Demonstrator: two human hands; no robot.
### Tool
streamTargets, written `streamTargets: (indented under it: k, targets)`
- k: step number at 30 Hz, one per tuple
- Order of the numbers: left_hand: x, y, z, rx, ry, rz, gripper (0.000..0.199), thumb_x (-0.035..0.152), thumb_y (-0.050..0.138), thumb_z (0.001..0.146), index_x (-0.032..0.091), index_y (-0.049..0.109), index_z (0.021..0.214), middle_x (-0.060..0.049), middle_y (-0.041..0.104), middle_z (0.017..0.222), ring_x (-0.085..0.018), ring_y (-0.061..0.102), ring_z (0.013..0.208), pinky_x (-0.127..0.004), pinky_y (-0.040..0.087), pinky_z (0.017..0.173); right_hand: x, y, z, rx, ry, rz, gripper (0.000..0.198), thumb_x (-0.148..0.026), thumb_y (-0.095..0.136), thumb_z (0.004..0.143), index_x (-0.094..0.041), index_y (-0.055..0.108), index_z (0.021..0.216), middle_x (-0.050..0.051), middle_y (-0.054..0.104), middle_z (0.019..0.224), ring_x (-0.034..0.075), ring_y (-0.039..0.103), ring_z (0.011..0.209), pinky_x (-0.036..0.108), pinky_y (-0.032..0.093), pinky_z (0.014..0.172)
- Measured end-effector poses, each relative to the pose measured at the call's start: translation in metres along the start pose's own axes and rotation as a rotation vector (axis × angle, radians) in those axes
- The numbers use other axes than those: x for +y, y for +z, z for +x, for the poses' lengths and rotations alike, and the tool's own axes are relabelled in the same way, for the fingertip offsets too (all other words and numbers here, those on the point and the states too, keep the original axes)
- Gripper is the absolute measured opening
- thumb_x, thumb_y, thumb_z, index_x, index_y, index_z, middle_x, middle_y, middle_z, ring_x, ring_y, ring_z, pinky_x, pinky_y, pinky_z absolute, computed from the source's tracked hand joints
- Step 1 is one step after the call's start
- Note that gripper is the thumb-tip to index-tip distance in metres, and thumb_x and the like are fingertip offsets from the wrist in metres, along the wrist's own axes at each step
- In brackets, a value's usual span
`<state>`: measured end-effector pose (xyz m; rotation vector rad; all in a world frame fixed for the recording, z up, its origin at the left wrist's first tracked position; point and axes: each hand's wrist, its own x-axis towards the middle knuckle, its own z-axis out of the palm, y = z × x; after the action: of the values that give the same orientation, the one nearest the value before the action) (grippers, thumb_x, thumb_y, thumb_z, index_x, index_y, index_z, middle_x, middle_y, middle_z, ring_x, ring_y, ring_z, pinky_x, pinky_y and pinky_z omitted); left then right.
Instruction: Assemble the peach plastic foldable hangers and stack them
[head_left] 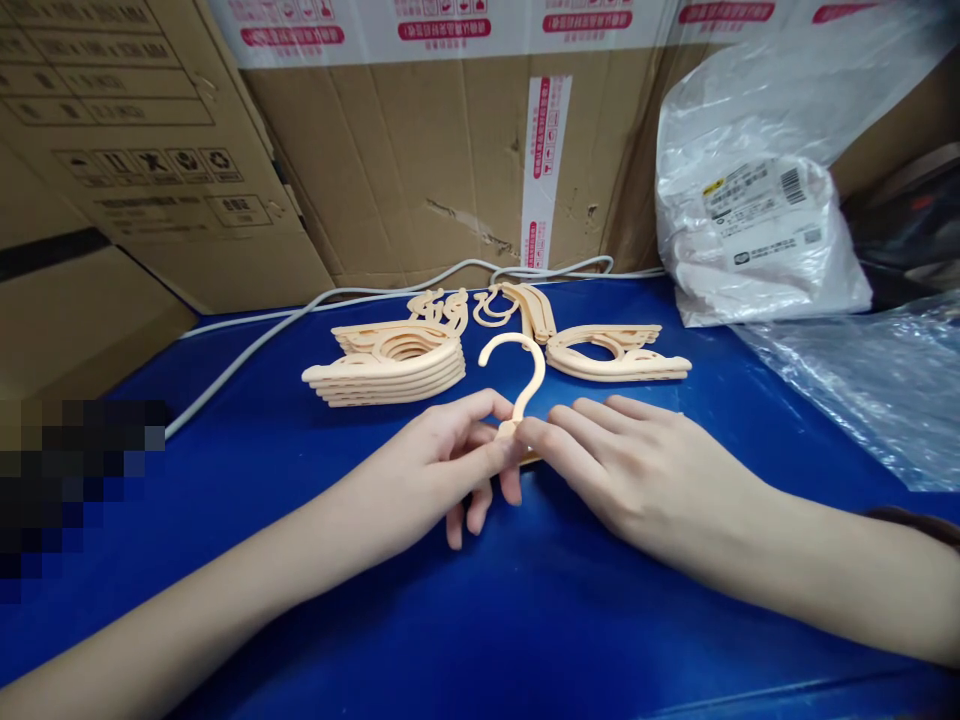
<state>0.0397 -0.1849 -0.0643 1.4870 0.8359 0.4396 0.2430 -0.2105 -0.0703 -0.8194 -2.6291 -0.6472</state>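
Observation:
A cream plastic hanger hook (534, 375) stands up between my hands, its curve opening to the left. My left hand (457, 450) pinches the base of this hook between thumb and fingers, with the lower fingers hanging loose. From the other side my right hand (615, 460) is closed at the same spot, its index finger against the base. A thin cream edge shows beneath the hands; the rest of that part is hidden by my fingers. Just beyond lie a stack of cream hanger arms (390, 375) on the left and a lower stack of hanger arms (622, 365) on the right.
Loose cream hooks (442, 305) and several narrow cream pieces (534, 310) lie farther back on the blue table surface (480, 620). Behind them run white cables (322, 300) and cardboard boxes (420, 150). A white plastic bag (757, 220) and clear plastic film (877, 380) occupy the right.

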Motion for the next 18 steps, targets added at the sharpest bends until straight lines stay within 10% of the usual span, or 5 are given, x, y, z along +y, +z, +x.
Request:
streamTargets:
  k: [18]
  targets:
    - [0.009, -0.002, 0.002, 0.139, -0.112, -0.165, 0.03, 0.042, 0.063, 0.086, 0.016, 0.051, 0.076, 0.004, 0.058, 0.063, -0.006, 0.051, 0.045, -0.02, 0.053, 0.046, 0.009, 0.004, -0.001, -0.159, 0.186, 0.422, 0.03, -0.042, 0.042, 0.099, -0.015, 0.051, 0.111, 0.003, 0.071, 0.076, 0.018, 0.07, 0.064, 0.026, 0.034, 0.048]
